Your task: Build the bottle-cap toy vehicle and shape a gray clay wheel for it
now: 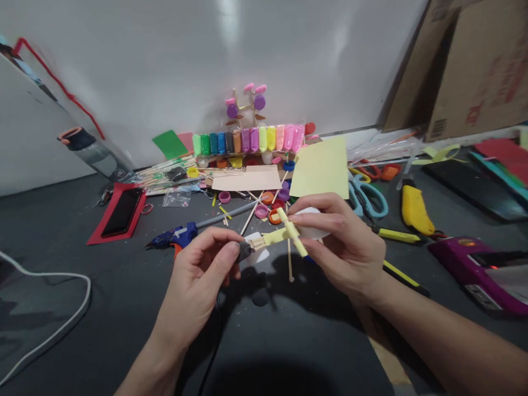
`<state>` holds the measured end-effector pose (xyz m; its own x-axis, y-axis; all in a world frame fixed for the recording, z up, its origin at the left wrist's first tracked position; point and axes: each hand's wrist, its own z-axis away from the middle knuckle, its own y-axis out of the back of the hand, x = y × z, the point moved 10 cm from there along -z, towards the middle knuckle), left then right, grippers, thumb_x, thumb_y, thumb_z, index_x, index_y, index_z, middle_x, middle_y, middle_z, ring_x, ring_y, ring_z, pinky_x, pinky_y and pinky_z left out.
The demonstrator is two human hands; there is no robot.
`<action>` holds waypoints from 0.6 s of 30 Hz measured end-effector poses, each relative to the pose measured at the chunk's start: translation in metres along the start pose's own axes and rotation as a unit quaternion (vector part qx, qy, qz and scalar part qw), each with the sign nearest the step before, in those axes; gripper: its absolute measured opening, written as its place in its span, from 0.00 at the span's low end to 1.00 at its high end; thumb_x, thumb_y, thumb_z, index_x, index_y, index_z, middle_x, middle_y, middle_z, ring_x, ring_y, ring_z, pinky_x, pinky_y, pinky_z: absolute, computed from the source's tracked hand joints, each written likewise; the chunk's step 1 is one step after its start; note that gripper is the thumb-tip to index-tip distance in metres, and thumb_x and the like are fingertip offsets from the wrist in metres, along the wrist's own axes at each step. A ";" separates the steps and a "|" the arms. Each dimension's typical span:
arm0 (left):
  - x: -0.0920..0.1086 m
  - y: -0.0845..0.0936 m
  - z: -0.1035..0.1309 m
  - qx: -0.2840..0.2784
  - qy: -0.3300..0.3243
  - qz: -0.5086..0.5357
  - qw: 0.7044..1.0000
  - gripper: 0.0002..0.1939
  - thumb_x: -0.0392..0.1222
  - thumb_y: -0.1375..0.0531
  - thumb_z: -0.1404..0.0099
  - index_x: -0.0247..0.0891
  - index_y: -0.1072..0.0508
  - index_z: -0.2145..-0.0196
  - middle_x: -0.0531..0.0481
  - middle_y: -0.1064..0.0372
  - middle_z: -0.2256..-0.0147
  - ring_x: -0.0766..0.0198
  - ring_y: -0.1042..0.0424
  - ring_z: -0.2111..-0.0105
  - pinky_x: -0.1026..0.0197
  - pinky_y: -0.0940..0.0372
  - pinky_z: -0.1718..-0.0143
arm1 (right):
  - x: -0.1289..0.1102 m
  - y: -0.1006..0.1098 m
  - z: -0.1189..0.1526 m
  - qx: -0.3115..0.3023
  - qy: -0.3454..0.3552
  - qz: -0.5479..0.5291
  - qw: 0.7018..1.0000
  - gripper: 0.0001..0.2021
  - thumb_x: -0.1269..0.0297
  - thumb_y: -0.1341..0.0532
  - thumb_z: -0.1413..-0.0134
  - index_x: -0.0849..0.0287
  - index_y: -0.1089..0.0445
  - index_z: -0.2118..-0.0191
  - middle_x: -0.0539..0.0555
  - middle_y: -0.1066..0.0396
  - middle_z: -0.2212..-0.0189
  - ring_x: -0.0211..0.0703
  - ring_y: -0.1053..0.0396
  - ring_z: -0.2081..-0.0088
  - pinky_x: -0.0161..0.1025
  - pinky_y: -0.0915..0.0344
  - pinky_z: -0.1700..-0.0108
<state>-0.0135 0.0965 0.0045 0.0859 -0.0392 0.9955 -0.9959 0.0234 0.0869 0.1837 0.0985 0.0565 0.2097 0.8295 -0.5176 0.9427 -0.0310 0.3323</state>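
Between my two hands is a small T-shaped stick craft (pixel 277 237), partly covered in pale yellow. My right hand (pixel 344 245) pinches its yellow crosspiece between thumb and fingers. At the other end, bare wooden sticks meet a dark grey lump (pixel 244 251), which my left hand (pixel 206 267) grips between thumb and forefinger; whether it is clay I cannot tell. A white rounded piece (pixel 310 221) shows behind my right fingers. Below the craft, a thin wooden stick (pixel 290 264) and a dark disc (pixel 259 297) appear on the dark table.
A blue glue gun (pixel 179 235) lies left of centre. Behind it are coloured clay packs (pixel 249 139), bottle caps (pixel 261 210) and a yellow paper sheet (pixel 319 168). Blue scissors (pixel 368 197), cutters and a purple device (pixel 474 269) stand right; a phone (pixel 121 213) and bottle (pixel 94 154) left.
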 end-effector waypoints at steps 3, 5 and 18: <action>0.024 0.005 0.006 0.037 -0.130 -0.108 0.985 0.10 0.39 0.35 0.31 0.50 0.20 0.53 0.55 0.27 0.56 0.69 0.27 0.60 0.71 0.33 0.62 | 0.009 0.002 0.000 0.015 -0.041 -0.041 0.998 0.16 0.74 0.35 0.38 0.50 0.25 0.48 0.54 0.28 0.54 0.44 0.28 0.50 0.43 0.31 0.46; 0.039 0.003 0.013 0.052 -0.216 -0.158 0.962 0.17 0.34 0.32 0.35 0.50 0.21 0.50 0.54 0.29 0.51 0.66 0.29 0.53 0.68 0.34 0.53 | 0.014 0.003 0.001 0.024 -0.064 -0.064 0.996 0.16 0.73 0.35 0.38 0.49 0.24 0.48 0.53 0.27 0.54 0.44 0.29 0.50 0.43 0.31 0.45; 0.043 -0.008 0.016 0.065 -0.287 -0.236 0.926 0.12 0.29 0.34 0.35 0.43 0.23 0.57 0.53 0.26 0.59 0.64 0.26 0.58 0.60 0.32 0.53 | 0.059 -0.020 0.017 0.017 -0.289 -0.171 0.942 0.14 0.56 0.33 0.37 0.51 0.24 0.47 0.53 0.21 0.53 0.41 0.21 0.61 0.36 0.22 0.63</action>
<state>-0.0025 0.0787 0.0459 0.5214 -0.5397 0.6609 -0.8490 -0.2507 0.4651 0.1814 0.1383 0.0060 -0.0105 0.3523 -0.9358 0.9865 0.1569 0.0480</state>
